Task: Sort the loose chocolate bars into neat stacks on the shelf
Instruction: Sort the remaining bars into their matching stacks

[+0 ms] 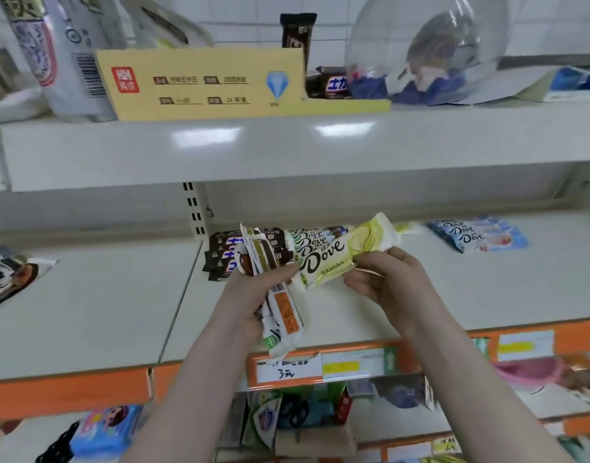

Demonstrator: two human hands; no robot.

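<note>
A glossy, flat, rectangular yellow-green Dove bar [340, 259] with crimped ends was held above the middle shelf [420, 295], pinched along its lower edge by the curled fingers and thumb of the right hand [383, 282]. Its left end lay close to the left hand [253, 292], whose fingers were wrapped round a fanned bundle of bars [270, 282], their shiny wrappers white, brown and orange, one showing a barcode. The bundle was tilted, its lower ends hanging past the shelf's orange front strip [69, 389].

Behind the hands, on the smooth pale metal shelf, a stack of dark-wrapped bars [220, 252] was seen against the slotted upright, with a stack of white-and-green Dove bars [315, 235] just beside it on the right. Well apart to the right, a small overlapping stack of blue Dove bars [477, 235] lay flat. A crumpled dark Dove wrapper [9, 275] rested at the far left.

On the upper shelf a yellow cardboard box [203, 81] stood, with a dark bar upright [297, 31] behind it, and a clear plastic dome [427, 45] to the right. Paper price tags [286, 367] were fixed to the orange strip.
</note>
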